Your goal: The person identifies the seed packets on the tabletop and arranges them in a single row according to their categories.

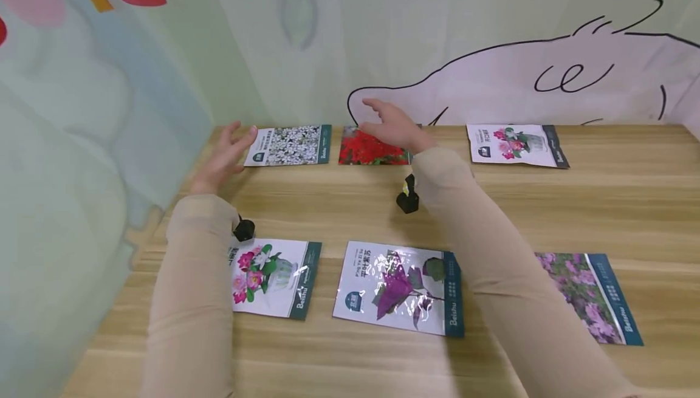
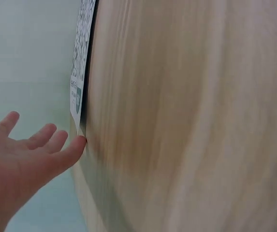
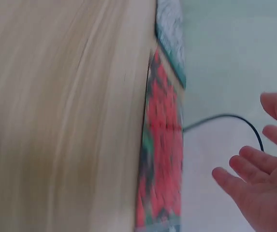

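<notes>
My left hand (image 1: 225, 154) is at the left end of the seed packet with small white flowers (image 1: 292, 145), fingers spread. In the left wrist view one fingertip of that hand (image 2: 41, 152) comes right to the packet's corner (image 2: 78, 96). Above the packet with red flowers (image 1: 372, 147) my right hand (image 1: 395, 126) hangs with loosely extended fingers, holding nothing. The right wrist view has this hand (image 3: 264, 174) apart from the red-flower packet (image 3: 162, 150), which looks blurred there.
A packet picturing a potted plant (image 1: 516, 145) lies at the back right. Nearer are another potted-plant packet (image 1: 273, 276), a purple-leaf packet (image 1: 396, 288) and a purple-flower packet (image 1: 587, 295), partly under my sleeves. A printed wall (image 1: 306, 70) borders the wooden table (image 1: 350, 203).
</notes>
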{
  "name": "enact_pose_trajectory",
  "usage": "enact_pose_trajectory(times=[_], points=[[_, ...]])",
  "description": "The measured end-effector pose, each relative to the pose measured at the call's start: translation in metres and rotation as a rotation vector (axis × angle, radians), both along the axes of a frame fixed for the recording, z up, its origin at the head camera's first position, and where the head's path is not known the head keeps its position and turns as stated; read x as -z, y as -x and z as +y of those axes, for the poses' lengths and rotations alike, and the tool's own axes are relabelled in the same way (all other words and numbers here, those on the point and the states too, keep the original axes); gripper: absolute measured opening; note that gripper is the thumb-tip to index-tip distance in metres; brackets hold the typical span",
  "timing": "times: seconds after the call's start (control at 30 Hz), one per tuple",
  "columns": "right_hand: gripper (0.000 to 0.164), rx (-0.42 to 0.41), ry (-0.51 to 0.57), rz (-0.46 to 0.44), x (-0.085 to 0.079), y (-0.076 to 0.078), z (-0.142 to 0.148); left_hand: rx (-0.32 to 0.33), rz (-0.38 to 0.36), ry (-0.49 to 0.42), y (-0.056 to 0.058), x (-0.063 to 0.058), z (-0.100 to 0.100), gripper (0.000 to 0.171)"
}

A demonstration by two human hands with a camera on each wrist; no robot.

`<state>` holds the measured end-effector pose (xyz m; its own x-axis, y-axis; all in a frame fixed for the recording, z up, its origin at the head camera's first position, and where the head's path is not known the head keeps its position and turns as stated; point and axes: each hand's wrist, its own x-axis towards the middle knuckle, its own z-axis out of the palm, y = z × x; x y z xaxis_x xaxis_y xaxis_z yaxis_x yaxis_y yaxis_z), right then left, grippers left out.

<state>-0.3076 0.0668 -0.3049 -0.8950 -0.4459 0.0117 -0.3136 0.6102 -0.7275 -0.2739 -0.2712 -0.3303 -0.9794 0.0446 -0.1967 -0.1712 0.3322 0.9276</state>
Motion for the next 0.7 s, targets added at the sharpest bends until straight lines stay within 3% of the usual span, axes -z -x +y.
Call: enact_pose_trajectory(times=[0.13,0.3,0.43,0.57,0.7], points=[[0.053,0.169,0.325,-0.186,0.004,-0.001,-0.029,-0.030,0.036,0.034,0.004,-0.002,0.003,0.089],[0.053,0.283,0.788,-0.466,0.019,-0.006,-0.073,-0.055,0.094,0.174,0.006,-0.002,0.006,0.083],[0.058,0.331,0.942,-0.651,0.028,-0.015,-0.102,-0.043,0.093,0.272,0.005,0.001,0.006,0.078],[0.062,0.364,1.057,-0.780,0.032,-0.019,-0.116,-0.005,0.101,0.330,0.006,0.003,0.004,0.072],[0.063,0.411,1.228,-0.844,0.033,-0.018,-0.114,-0.065,0.096,0.319,0.010,0.002,0.007,0.065]])
